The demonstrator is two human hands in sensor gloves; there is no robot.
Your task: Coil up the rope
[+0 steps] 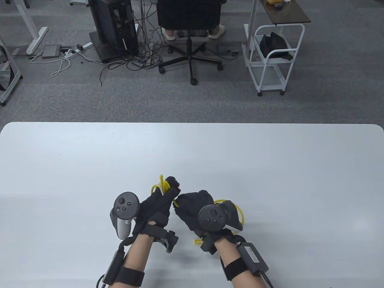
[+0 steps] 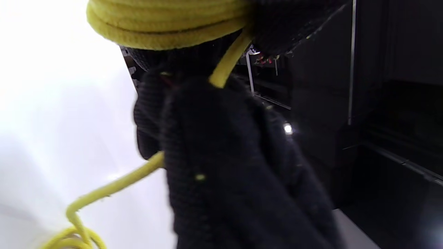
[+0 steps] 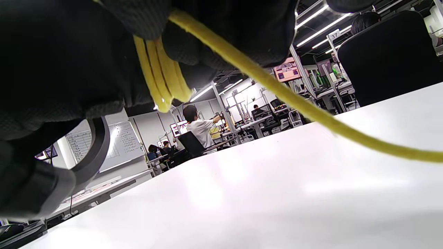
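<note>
One yellow rope (image 1: 162, 186) ran between two hands: left hand (image 1: 160, 204) gripped its coils, right hand (image 1: 195, 207) gripped a strand

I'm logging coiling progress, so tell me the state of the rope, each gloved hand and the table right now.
Thin yellow rope: several turns wound around the left fingers, a loose tail trailing onto the table.
Left hand in black sensor glove: raised, holds the wound turns.
Right hand in black sensor glove: grips a rope strand.
White table: bears the loose rope.
</note>
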